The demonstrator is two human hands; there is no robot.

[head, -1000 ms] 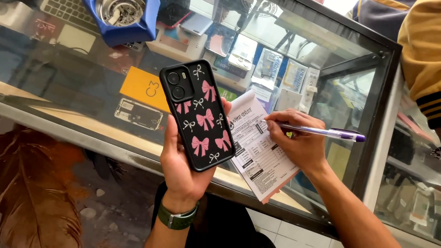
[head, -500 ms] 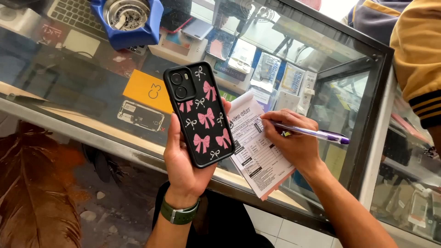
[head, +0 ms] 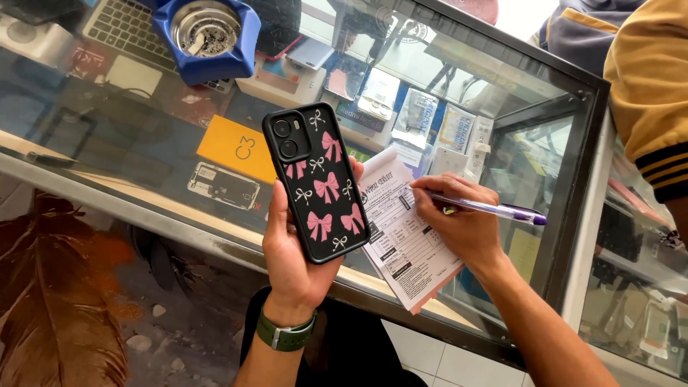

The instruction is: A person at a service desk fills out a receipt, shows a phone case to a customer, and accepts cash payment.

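A phone (head: 316,183) in a black case with pink bows is held upright in the left hand (head: 292,252), back towards the camera, the fingers wrapped round its edges. A pen (head: 494,210) is gripped in the right hand (head: 453,223), its tip set on a printed form (head: 403,240) that lies on the glass worktop (head: 143,172) just beside the phone and is partly hidden by it. A green watch (head: 285,335) is worn on the left wrist. Further out, an orange card (head: 238,148) is seen under the glass, and a blue ashtray (head: 206,37) stands at the far edge near a laptop (head: 122,29). A yellow sleeve (head: 648,86) of another person is seen at the right. The step in hand is judged to be the filling-in of the form; steady pen pressure and a still sheet are called for next.
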